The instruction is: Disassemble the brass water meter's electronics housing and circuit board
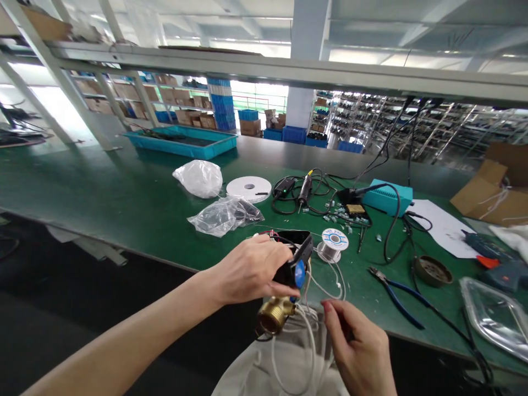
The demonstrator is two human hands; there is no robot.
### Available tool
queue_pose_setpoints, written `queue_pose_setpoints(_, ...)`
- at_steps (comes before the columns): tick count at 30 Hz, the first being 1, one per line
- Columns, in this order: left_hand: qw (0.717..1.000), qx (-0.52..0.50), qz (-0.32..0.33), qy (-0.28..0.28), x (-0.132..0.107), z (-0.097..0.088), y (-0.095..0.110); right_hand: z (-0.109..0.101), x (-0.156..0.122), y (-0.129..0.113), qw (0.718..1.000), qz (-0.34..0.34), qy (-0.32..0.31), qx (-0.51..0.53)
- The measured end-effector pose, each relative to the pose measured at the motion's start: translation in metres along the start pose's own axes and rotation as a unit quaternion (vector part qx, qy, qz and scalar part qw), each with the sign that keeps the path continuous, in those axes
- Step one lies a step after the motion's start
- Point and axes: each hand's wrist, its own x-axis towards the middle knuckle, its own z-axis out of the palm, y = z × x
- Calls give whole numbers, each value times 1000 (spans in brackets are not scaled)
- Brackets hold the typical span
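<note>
The valve [297,263], a black housing with a round blue label on top of a brass fitting [274,318], is held in the air just in front of the near edge of the tabletop [103,192], above a pale cloth on the lap. It is gripped by the left hand [247,270], which comes from the left. Its fingers [281,256] are closed around the black housing, with the thumb under it, and the brass fitting is left free below the hand. Thin red wires are seen at the top of the housing.

White wires [310,335] hang down from the valve in loops. The right hand [359,349] is placed just beside them, lower and to the right of the valve and not touching it. Its thumb and forefinger [329,308] are pressed together at the wires, but it cannot be told whether a wire is pinched between them.

On the tabletop just behind the valve a spool of solder [335,242] is lying. To the right, pliers with blue handles [396,296] and a round dark tin [431,270] are seen. Further back are a teal soldering station [388,197], a tangle of black cables, a flat white reel [248,188] and two plastic bags [225,215].
</note>
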Motion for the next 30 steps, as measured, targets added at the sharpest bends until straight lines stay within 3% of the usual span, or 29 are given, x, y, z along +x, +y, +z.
queue_pose_setpoints(2,999,21,-15,-44,16,-11,5,3,-7,1,1000,20,5,23)
queue_pose_setpoints(6,983,12,-133,-127,49,-29,15,11,-25,10,988,84,-14,126)
queue_pose_setpoints(8,974,-10,-175,-142,64,-34,20,19,-32,11,984,56,-17,169)
queue_pose_setpoints(10,970,-23,-194,-146,76,-38,25,29,-35,9,987,-17,-16,161)
queue_pose_setpoints(13,965,-46,-221,-133,87,-37,31,44,-28,-1,991,-107,9,74)
queue_pose_setpoints(16,956,-92,-260,-100,94,-32,35,46,-11,-16,990,-108,89,-13)
queue_pose_setpoints(20,943,-135,-286,-102,105,-26,38,30,4,-26,982,-102,143,-70)
queue_pose_setpoints(23,942,-182,-266,-94,106,-29,37,12,-1,-16,981,-88,151,-88)
queue_pose_setpoints(27,937,-248,-245,-16,76,-26,28,-18,-15,11,981,40,178,-62)
queue_pose_setpoints(30,927,-263,-264,-37,43,-3,22,-41,-19,24,976,89,187,-65)
